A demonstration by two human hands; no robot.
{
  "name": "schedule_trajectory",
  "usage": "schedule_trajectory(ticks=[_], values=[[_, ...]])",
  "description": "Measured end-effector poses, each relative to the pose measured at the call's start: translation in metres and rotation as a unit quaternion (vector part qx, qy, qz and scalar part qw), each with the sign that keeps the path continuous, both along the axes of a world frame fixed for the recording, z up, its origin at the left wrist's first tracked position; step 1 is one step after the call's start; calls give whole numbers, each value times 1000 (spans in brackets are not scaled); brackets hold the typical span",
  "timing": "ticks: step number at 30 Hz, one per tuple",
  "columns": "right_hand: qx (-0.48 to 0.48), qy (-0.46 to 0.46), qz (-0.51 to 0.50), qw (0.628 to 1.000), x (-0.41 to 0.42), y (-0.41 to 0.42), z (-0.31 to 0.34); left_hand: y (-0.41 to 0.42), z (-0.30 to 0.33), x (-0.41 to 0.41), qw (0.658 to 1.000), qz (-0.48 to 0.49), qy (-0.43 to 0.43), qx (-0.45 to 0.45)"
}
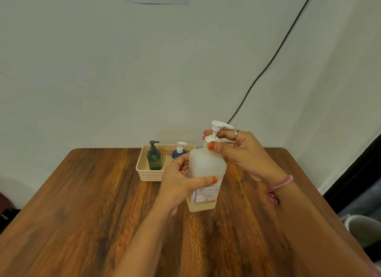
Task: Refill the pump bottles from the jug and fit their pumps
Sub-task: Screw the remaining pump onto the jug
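1. Translucent white pump bottle [206, 173], squarish and labelled, standing upright near the middle of the wooden surface [82, 214], slightly right of centre.
2. Left hand [177, 184] wrapped around the bottle's left side, grip closed on its body, thumb with orange nail laid across the front label.
3. Right hand [241, 151] at the bottle's neck, grip pinched shut on the collar of the white pump [215, 132], thumb on the near side, fingers curled behind; pump head upright, nozzle pointing right.
4. Pale liquid visible only low in the bottle, below the label.
5. Beige perforated basket [144, 173] on the far part of the surface, just left of and behind the held bottle.
6. Inside the basket: dark green pump bottle [154, 158] at left, pump fitted; blue bottle [178, 152] with white pump at right, partly hidden by the left hand.
7. Rings on both hands, pink band [282, 183] on the right wrist.
8. Black cable [268, 66] running diagonally down the pale wall behind.
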State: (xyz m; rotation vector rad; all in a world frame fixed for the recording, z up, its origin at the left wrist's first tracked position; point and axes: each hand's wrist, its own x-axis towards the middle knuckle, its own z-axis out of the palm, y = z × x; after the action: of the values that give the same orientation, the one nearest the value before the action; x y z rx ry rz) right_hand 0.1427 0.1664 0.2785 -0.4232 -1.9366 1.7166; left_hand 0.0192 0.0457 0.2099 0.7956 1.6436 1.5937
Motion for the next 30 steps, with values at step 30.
schedule_trajectory(ticks=[30], values=[[129, -84, -65, 986, -9, 5, -10, 2, -6, -3, 999, 16, 32, -13]])
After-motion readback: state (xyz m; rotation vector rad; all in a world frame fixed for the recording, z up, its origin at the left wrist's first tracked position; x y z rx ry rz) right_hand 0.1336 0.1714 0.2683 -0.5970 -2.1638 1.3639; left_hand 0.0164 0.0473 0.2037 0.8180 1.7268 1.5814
